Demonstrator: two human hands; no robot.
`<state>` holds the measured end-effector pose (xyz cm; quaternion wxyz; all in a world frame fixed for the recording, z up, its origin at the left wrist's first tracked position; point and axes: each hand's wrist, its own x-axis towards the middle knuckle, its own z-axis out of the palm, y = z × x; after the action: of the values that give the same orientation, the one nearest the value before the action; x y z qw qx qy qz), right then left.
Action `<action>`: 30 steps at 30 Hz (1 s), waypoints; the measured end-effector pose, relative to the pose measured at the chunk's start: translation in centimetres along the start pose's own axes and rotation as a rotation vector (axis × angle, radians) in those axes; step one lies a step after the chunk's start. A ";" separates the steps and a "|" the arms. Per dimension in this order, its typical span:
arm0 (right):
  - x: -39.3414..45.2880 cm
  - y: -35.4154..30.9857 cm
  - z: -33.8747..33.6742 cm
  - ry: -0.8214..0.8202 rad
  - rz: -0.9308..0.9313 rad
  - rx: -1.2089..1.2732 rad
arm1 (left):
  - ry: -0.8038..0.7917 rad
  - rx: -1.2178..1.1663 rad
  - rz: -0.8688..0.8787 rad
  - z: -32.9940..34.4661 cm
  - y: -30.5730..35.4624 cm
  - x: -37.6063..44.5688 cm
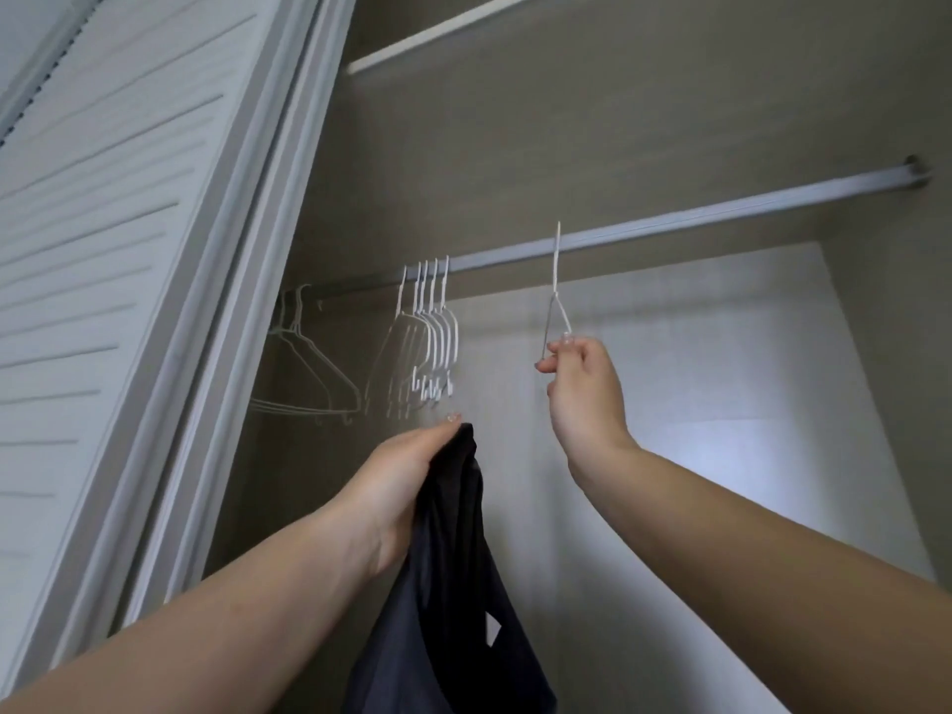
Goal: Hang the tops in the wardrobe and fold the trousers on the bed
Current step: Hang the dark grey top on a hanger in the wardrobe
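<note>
I look up into an open wardrobe. A dark top (453,600) hangs from my left hand (407,481), which grips its upper edge below the rail. My right hand (577,389) is raised and pinches the lower part of a thin white wire hanger (556,291). That hanger's hook is on the grey rail (669,226), and it hangs alone, seen edge-on. The top is apart from the hanger. No trousers or bed are in view.
Several empty white hangers (432,347) are bunched on the rail to the left, with more pale hangers (304,363) further left in shadow. A louvred white door (103,249) stands at the left. A shelf (438,33) runs above the rail.
</note>
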<state>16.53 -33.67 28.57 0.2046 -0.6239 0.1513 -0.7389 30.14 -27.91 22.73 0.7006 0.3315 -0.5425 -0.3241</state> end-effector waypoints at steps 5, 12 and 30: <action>-4.6 3.1 -5.4 0.015 0.003 -0.030 | 0.090 0.249 0.023 0.5 -2.3 0.8; -13.8 7.7 -12.5 0.031 0.025 -0.151 | 0.039 0.861 0.104 -0.2 -7.8 1.3; -24.7 11.7 -17.9 -0.145 0.164 -0.174 | -0.476 1.686 -0.190 -4.4 -17.7 -2.4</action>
<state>3.64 -32.29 -1.47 0.2196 -0.6768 0.2502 -0.6566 32.24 -35.58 6.15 0.0612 0.7057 -0.7027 0.0669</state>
